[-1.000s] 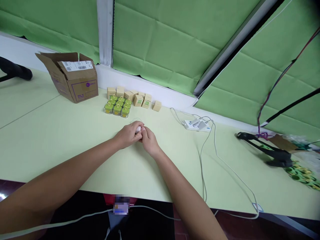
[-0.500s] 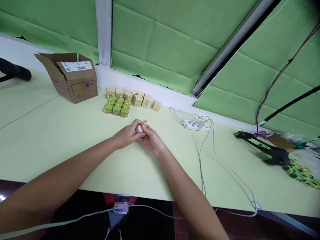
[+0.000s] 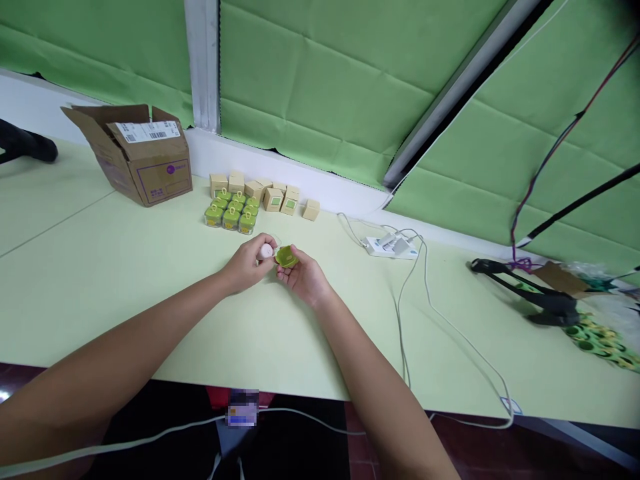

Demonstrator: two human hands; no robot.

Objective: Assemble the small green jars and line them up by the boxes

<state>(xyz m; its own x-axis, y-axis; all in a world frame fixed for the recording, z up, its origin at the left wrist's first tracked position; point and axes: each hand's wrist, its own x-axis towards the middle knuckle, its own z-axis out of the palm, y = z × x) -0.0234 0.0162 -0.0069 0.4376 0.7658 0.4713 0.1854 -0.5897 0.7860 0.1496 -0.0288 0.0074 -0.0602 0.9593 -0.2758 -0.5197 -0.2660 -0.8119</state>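
My left hand (image 3: 249, 262) is closed around a small white rounded piece (image 3: 265, 251), whose exact kind I cannot make out. In my right hand (image 3: 306, 275), thumb and fingers grip a green lid (image 3: 287, 257), its hollow inside turned up. The two hands are close together over the table, with a narrow gap between the white piece and the lid. A thin pale line curves just beyond the left fingers. Behind them stand several small clear jars with green lids (image 3: 231, 219), each lid topped by a pale loop.
Small tan cartons (image 3: 273, 199) line the back, one carton (image 3: 311, 210) apart. An open cardboard box (image 3: 163, 175) stands back left. A power strip (image 3: 391, 246) trails white cables across the right side. Farther right lie a black stand (image 3: 550, 303) and green ring-shaped pieces (image 3: 595, 343).
My hands have drawn slightly apart. The white piece is now with my left hand, while the green lid shows in my right, separate from it.
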